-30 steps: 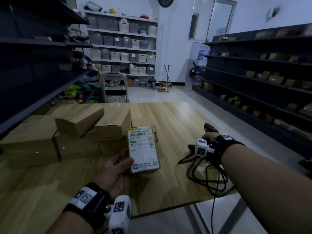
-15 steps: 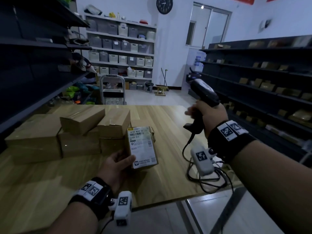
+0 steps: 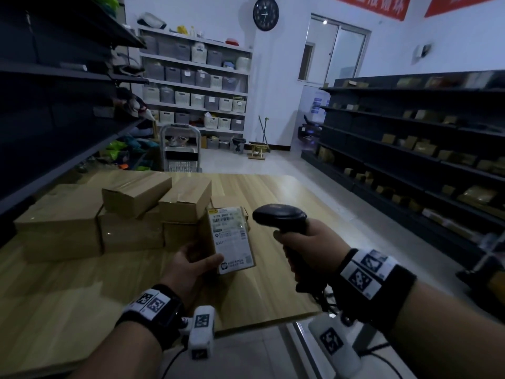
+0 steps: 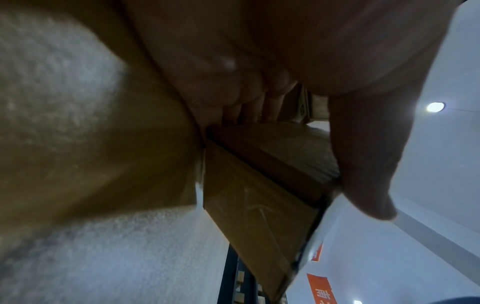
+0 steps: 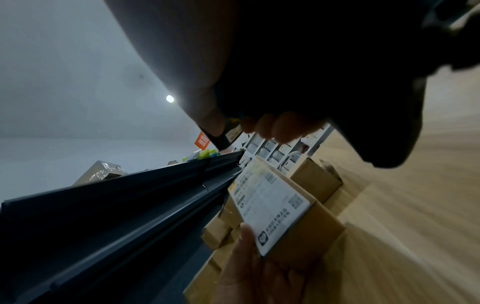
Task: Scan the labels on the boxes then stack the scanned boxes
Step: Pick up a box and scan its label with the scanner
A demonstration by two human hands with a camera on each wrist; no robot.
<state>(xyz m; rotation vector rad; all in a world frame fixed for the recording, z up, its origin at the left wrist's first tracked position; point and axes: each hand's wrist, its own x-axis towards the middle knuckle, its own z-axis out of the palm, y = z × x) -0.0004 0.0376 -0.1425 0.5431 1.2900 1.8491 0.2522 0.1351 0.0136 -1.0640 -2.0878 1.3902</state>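
My left hand [image 3: 191,258] grips a small cardboard box [image 3: 232,240] and tilts its white shipping label up towards me. The same box [image 4: 259,205] fills the left wrist view, with my thumb along its edge. My right hand [image 3: 306,242] holds a black handheld barcode scanner [image 3: 280,218] by its handle, head pointing left at the label from just beside it. In the right wrist view the labelled box [image 5: 272,207] sits below the dark scanner body [image 5: 324,82]. A pile of plain cardboard boxes [image 3: 131,214] stands on the wooden table [image 3: 82,296] behind and left of the held box.
The scanner's black cable [image 3: 322,299] hangs off the table's right front edge. Dark shelving [image 3: 54,119] runs along the left, close to the box pile, and more shelves with small packages [image 3: 423,165] line the right. A step cart [image 3: 180,149] stands beyond the table.
My right hand picked the scanner up from the table, raised it, then brought it down and left beside the label. The left hand kept the box tilted up in about the same place.
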